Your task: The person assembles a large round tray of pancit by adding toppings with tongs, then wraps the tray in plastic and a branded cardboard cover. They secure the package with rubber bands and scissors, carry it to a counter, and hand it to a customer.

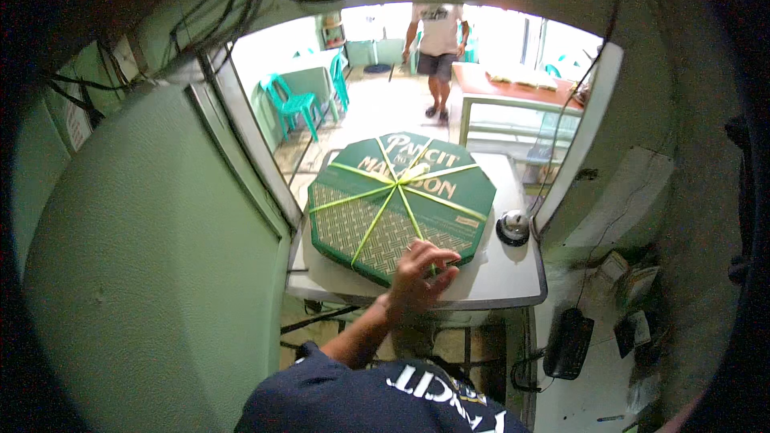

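A large eight-sided green box with a printed lid and a woven-pattern band lies flat on a small white table. Yellow-green string is tied over it, crossing in a knot near the middle of the lid. My left hand reaches to the box's near edge, fingers bent and apart, apparently touching the lid; nothing shows in its grasp. My right hand is out of view.
A silver call bell stands at the table's right side. A green door swings along the left. Beyond the doorway a person stands between green plastic chairs and a red-topped counter. A black device lies at lower right.
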The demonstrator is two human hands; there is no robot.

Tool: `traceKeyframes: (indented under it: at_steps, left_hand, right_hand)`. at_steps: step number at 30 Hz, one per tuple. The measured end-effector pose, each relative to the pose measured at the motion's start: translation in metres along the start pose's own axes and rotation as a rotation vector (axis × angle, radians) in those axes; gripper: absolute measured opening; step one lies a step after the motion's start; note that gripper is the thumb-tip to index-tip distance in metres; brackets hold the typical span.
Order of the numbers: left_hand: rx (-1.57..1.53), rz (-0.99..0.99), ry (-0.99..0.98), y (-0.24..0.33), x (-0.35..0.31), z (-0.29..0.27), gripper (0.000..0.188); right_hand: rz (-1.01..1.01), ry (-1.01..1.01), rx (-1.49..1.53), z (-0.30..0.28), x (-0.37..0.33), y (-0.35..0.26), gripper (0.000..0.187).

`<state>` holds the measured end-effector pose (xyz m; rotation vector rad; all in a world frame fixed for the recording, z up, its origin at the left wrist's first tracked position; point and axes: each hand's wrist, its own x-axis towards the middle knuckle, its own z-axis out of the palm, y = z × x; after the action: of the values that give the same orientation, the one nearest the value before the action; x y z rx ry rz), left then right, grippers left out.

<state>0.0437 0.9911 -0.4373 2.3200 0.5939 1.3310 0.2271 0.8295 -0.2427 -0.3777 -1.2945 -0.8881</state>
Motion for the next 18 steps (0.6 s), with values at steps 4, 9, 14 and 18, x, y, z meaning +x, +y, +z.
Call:
traceKeyframes:
  at_steps: [4, 9, 14, 18]
  left_hand:
    - [-0.066, -0.132, -0.188, 0.017, -0.021, 0.039, 0.015]
    - [0.094, -0.099, -0.39, 0.001, -0.051, 0.068, 0.013]
    - [-0.001, -0.378, -0.406, -0.001, -0.055, 0.073, 0.019]
    - [0.088, -0.39, -0.452, 0.006, -0.056, 0.077, 0.023]
  right_hand:
    - [0.157, -0.026, -0.051, -0.038, -0.017, -0.029, 0.026]
    - [0.258, -0.042, -0.128, -0.082, -0.037, -0.073, 0.027]
    - [0.318, -0.08, -0.172, -0.11, -0.043, -0.111, 0.029]
    - [0.311, -0.082, -0.189, -0.121, -0.036, -0.132, 0.03]
